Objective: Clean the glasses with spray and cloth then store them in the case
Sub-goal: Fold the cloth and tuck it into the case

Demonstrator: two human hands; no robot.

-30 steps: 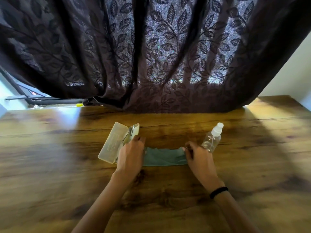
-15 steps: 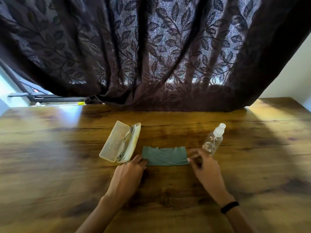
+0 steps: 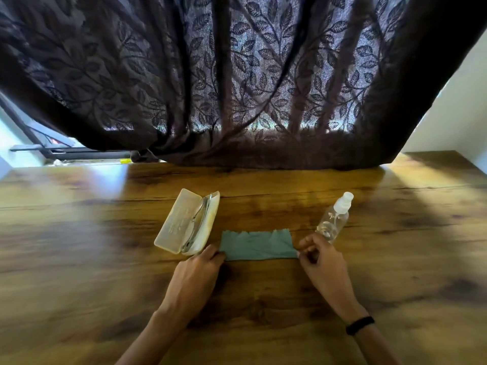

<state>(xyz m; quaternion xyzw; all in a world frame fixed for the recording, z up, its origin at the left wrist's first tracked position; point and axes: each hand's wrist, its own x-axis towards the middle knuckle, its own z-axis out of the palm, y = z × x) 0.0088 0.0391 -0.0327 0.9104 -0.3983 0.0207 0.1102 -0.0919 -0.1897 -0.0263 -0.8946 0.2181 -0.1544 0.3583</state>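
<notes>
A teal cloth [image 3: 257, 245] lies flat in a folded strip on the wooden table [image 3: 79, 259]. My left hand [image 3: 196, 275] rests at its near-left corner, fingertips touching the edge. My right hand [image 3: 320, 262] pinches its right edge with curled fingers. A cream glasses case [image 3: 175, 222] stands open to the left, with the folded glasses [image 3: 199, 223] lying inside it. A clear spray bottle [image 3: 333, 219] with a white cap lies tilted just beyond my right hand.
A dark leaf-patterned curtain [image 3: 237, 88] hangs over the table's far edge. A window frame [image 3: 52, 151] shows at the far left, a white wall [image 3: 453, 114] at the right. A black band [image 3: 359, 325] sits on my right wrist.
My left hand came back from the case to the cloth's left corner. Both hands drew nearer to me, and more of the cloth now shows.
</notes>
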